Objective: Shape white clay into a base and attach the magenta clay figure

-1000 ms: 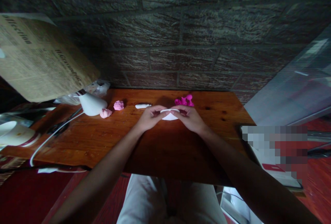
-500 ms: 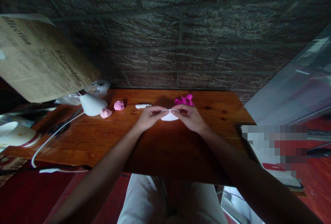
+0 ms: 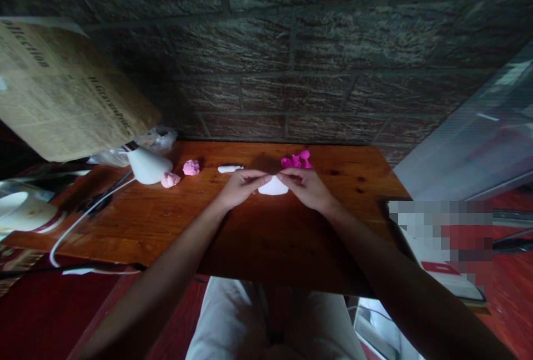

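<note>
Pinched at its upper edge by the left hand [image 3: 240,188] and the right hand [image 3: 310,188], thumbs on the near side and fingers behind: a white piece [image 3: 273,186], midway between the two hands and over the wooden table [image 3: 166,221]. Closed on the piece in both grips, with the thumb tips near each other; partly hidden, the curled remaining fingers. Step in hand, by judgement: working the rim between the fingertips. Calls next, by the same judgement, for light, matched pressure from both sides and small shifts along the edge, so as not to crease or tear what may be soft material. Looks flat, smooth and brightly lit, with a rounded lower edge; too small to tell, any finer texture or contact with the tabletop. Just beyond, toward the brick wall [image 3: 345,44]: a cluster of magenta pieces [image 3: 297,160] and, to the left, a white tube-like object [image 3: 229,169] lying flat. Farther left: a pink lump [image 3: 191,167] standing apart and a paler lump [image 3: 170,180] seemingly against a white conical base [image 3: 147,163].
</note>
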The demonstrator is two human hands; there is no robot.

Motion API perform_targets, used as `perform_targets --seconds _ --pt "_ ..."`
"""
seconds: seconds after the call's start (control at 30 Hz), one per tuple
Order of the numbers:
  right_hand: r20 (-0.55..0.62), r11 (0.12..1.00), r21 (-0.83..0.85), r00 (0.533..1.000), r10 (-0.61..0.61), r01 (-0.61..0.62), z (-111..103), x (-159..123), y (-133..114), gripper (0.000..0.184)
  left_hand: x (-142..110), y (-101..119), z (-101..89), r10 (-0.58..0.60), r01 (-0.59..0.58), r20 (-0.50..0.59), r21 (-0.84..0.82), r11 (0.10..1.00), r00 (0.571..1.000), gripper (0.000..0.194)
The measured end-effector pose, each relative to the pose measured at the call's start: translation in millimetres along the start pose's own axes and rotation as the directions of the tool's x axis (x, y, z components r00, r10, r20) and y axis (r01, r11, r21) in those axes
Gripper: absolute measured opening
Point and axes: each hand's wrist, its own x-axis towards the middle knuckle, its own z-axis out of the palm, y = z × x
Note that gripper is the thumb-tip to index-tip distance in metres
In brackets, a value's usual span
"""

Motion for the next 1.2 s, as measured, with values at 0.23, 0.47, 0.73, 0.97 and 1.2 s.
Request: perform_targets --seconds 0.23,0.47,0.73,0.97,1.2 --pt "-0.033 0.984 -0.147 0.994 -0.109 0.103 3.8 -2.8 -4.3 0.023 -0.5 0.8 3.1 0.044 -0.045 -0.028 -0.030 0.999 0.999 0.033" --pt "-0.015 0.994 -0.084 0.998 -0.068 0.067 5.3 -2.1 -2.1 0.026 1.4 0.4 5.2 0.087 -0.087 -0.028 0.007 0.996 0.996 0.034" --pt "-0.033 0.992 -0.108 0.997 -0.069 0.065 1.1 -1.2 -2.1 0.023 -0.7 8.1 6.2 0.016 -0.017 0.048 0.034 0.999 0.999 0.038" --pt "0.000 1.000 0.007 1.000 0.016 -0.016 2.3 -1.0 -0.4 0.029 -3.2 5.5 5.5 -0.003 -0.001 0.075 0.061 0.998 0.997 0.042" --pt "-0.077 1.000 -0.027 0.997 -0.018 0.016 5.4 -0.7 0.3 0.026 -3.4 6.3 7.7 0.055 -0.058 0.047 0.066 0.996 0.997 0.040"
